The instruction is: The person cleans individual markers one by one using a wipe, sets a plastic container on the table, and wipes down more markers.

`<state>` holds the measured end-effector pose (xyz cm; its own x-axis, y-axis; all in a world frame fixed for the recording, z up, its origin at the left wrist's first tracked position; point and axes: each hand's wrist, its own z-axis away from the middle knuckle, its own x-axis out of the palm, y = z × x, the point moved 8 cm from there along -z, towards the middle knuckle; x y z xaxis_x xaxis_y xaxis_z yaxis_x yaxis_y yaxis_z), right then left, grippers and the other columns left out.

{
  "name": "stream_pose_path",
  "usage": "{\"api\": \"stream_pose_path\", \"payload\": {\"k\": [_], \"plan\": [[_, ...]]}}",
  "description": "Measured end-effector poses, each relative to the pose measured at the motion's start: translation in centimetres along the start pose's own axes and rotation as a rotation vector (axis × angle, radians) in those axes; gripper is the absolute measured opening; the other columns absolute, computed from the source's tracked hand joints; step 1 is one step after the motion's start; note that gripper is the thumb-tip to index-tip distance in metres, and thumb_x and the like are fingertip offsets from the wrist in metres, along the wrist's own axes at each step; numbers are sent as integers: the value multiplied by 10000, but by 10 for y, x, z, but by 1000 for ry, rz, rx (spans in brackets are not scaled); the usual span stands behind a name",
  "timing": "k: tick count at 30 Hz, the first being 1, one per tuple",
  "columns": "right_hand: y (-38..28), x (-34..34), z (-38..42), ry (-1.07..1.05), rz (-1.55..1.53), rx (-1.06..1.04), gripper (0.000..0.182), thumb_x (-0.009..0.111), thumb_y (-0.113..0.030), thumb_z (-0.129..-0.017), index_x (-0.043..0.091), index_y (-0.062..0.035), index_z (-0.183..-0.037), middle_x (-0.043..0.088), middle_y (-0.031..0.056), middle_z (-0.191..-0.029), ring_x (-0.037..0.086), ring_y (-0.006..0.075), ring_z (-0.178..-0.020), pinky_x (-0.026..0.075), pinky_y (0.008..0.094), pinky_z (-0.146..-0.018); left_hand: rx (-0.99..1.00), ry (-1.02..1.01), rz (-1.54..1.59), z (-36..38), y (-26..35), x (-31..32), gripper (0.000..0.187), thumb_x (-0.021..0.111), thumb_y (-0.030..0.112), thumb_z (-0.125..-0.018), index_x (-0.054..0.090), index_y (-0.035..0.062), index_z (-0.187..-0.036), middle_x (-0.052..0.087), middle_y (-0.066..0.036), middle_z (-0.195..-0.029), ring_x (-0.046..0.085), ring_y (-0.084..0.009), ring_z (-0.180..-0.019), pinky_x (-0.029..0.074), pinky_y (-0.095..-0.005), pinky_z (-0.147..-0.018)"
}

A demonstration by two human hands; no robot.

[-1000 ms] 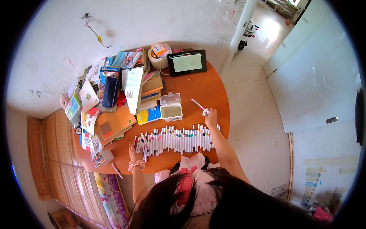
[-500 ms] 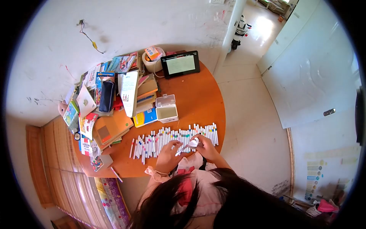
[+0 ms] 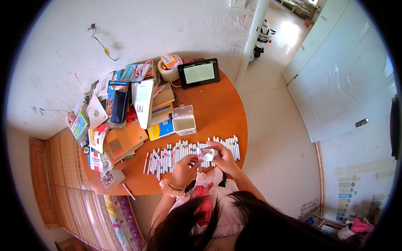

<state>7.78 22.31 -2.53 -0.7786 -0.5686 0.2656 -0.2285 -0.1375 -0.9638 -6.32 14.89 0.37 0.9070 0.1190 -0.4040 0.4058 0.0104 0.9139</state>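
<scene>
My left hand is closed on a white marker with a pink band, held upright over the table edge. In my right hand is a small white roll, perhaps tape; its fingers wrap round it, close beside the marker. Beneath and around both hands, a long row of white markers with coloured bands lies side by side on the orange table. Behind the row stands an open white plastic box with its clear lid tipped back.
A tablet leans at the back beside a round container. Books, papers and a dark pencil case are piled at the left. One loose pen lies at the left front edge.
The marker has gone from slanted to upright in my left hand. My right hand and the white roll have moved slightly left, nearer the marker.
</scene>
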Motion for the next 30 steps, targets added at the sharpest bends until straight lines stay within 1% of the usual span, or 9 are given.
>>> {"api": "stream_pose_path", "payload": {"k": [9, 11, 12, 14, 16, 18, 21, 27, 30], "plan": [[8, 37, 5, -114, -83, 157, 371, 603, 9, -895, 547, 13, -1263, 587, 160, -1276, 565, 197, -1168, 466, 310, -972, 127, -48, -165, 5, 2, 9, 243, 699, 100, -826, 605, 6, -1029, 665, -188, -902, 658, -360, -754, 520, -396, -622], [1, 38, 4, -63, -282, 86, 306, 567, -49, -938, 584, -21, -1242, 635, 83, -1216, 555, 30, -752, 450, 175, -594, 123, -46, -181, 5, 6, 7, 241, 702, 107, -821, 605, 9, -1020, 660, -196, -907, 647, -381, -753, 517, -410, -620], [-1, 37, 5, -63, -282, 86, 306, 567, -49, -938, 584, -21, -1242, 635, 83, -1216, 555, 30, -752, 450, 175, -594, 134, -47, -162, 4, 11, 8, 231, 699, 112, -824, 605, 11, -1009, 659, -190, -892, 646, -377, -736, 514, -413, -614], [6, 37, 9, -72, -285, 211, 274, 539, -55, -951, 583, 10, -1213, 606, 184, -1247, 572, 224, -1168, 434, 329, -1005, 140, -44, -149, 4, 15, 7, 221, 697, 118, -827, 604, 13, -998, 658, -184, -878, 645, -373, -719, 511, -417, -608], [7, 37, 7, -90, -271, 185, 290, 553, -47, -940, 581, 15, -1223, 607, 176, -1251, 573, 221, -1168, 438, 320, -993, 101, -45, -165, 4, 9, 9, 204, 690, 113, -828, 598, 12, -980, 651, -178, -847, 639, -374, -705, 508, -416, -599], [-9, 37, 3, -112, -181, -15, 331, 570, -53, -934, 578, -20, -1263, 653, 91, -1190, 607, 94, -865, 497, 233, -711, 105, 8, -151, 5, 10, 7, 205, 688, 110, -826, 598, 13, -982, 649, -176, -838, 640, -372, -702, 509, -416, -597], [-5, 28, 4, -152, 214, -101, 358, 583, -39, -907, 580, -20, -1264, 659, 90, -1174, 608, 100, -871, 502, 254, -738, 155, 54, -197, 5, 16, 2, 196, 684, 103, -819, 594, 16, -970, 648, -172, -828, 639, -369, -690, 509, -418, -587], [-12, 35, 11, -64, 86, -112, 401, 533, 26, -872, 568, -16, -1269, 678, 76, -1133, 605, 91, -791, 500, 230, -709, 186, -37, -296, 11, 8, 15, 170, 686, 108, -808, 587, 19, -914, 650, -163, -794, 634, -364, -665, 508, -423, -564], [2, 31, 9, -163, 22, 81, 387, 529, 30, -919, 508, 31, -1305, 641, 129, -1204, 598, 177, -1119, 476, 285, -922, 179, -43, -264, 13, 13, 20, 167, 679, 100, -811, 589, 12, -922, 650, -173, -789, 634, -367, -677, 510, -420, -576]]}}
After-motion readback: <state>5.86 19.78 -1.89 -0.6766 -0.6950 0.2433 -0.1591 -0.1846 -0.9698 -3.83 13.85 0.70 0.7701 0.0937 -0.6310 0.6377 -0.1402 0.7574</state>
